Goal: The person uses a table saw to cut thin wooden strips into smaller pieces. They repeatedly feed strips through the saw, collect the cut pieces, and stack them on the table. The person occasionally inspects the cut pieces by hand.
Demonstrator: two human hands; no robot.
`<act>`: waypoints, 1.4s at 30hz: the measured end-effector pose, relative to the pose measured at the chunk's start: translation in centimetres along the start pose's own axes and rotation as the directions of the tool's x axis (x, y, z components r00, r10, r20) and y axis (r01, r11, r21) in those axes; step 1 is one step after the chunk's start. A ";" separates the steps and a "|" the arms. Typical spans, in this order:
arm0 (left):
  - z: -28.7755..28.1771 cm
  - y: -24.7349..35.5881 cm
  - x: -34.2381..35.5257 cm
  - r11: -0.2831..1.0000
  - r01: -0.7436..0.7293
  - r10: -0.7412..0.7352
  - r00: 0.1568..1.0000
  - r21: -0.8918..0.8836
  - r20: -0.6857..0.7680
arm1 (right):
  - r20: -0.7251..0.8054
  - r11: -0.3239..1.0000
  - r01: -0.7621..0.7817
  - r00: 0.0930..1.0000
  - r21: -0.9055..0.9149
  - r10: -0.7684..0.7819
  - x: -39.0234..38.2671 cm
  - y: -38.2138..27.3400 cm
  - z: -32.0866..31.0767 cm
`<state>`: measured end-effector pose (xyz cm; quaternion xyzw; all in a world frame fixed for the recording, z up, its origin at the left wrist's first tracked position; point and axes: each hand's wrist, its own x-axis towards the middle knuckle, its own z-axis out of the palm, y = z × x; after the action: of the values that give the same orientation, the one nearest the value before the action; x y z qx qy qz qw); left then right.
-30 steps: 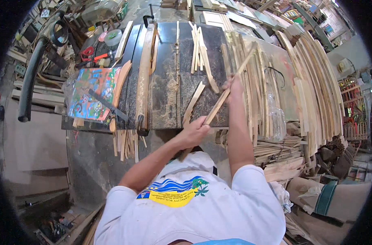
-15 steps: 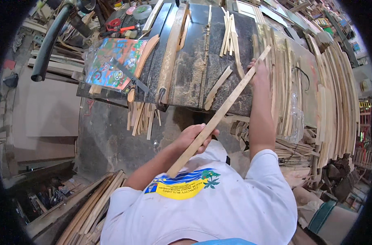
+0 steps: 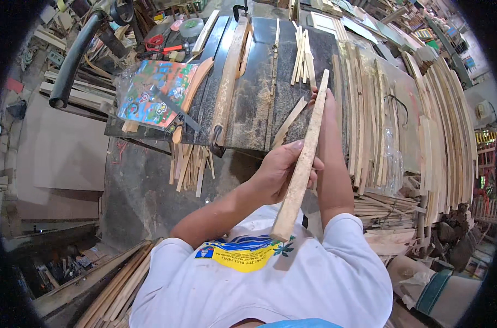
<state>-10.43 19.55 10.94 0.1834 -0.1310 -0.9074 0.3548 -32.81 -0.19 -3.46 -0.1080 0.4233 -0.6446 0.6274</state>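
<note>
A long, narrow wooden strip point(image 3: 303, 175) slants up in front of my chest, its near end by my shirt and its far end over the dark table point(image 3: 248, 120). My left hand point(image 3: 285, 168) is closed around its lower half, thumb on top. Toward the far end my right hand point(image 3: 326, 103) grips it too, mostly hidden behind the wood. Beneath the strip, a short wavy-edged wood piece point(image 3: 290, 123) lies on the sawdust-covered tabletop. Several thin sticks point(image 3: 302, 57) lie farther back.
A wooden fence bar point(image 3: 229, 82) with a clamp point(image 3: 218, 136) runs along the table. Left of it lie a colourful plastic-covered sheet point(image 3: 150, 90) and a metal square point(image 3: 180, 112). Stacked wood strips point(image 3: 368, 109) fill the right side. A dark pipe point(image 3: 76, 60) juts in at upper left.
The strip has turned more upright and shifted right at its near end. My left hand has moved up and right with it; my right hand has come slightly left and nearer.
</note>
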 end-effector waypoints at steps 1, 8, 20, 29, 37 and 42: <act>0.5 0.3 0.1 1.000 0.002 -0.002 1.000 0.009 -0.012 | 0.018 1.000 -0.024 1.000 0.006 0.024 0.0 -0.3 -0.1; 0.9 0.7 0.5 1.000 0.003 -0.002 0.997 -0.011 0.074 | 0.037 0.998 -0.029 0.999 0.060 0.026 0.6 -0.6 -0.2; -0.2 1.8 -1.6 0.996 -0.048 0.056 0.992 -0.074 0.116 | -0.019 0.998 0.047 0.999 0.048 -0.046 0.2 0.9 2.8; -4.0 3.3 -5.9 0.993 -0.107 0.108 0.994 -0.058 0.018 | 0.111 0.996 -0.070 0.991 -0.049 0.075 -1.8 4.6 5.6; -1.0 3.6 -5.7 0.947 -0.184 0.204 0.978 -0.264 0.053 | 0.185 0.993 -0.118 0.976 0.007 0.115 -0.7 6.1 7.4; 0.8 4.7 -4.0 0.959 -0.191 0.200 0.980 -0.209 0.021 | 0.192 0.986 -0.138 0.974 0.095 0.118 -0.6 5.1 7.7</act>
<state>-5.27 19.06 14.37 0.1131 -0.0614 -0.8801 0.4570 -23.89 -2.04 -1.90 -0.1062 0.3336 -0.6117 0.7094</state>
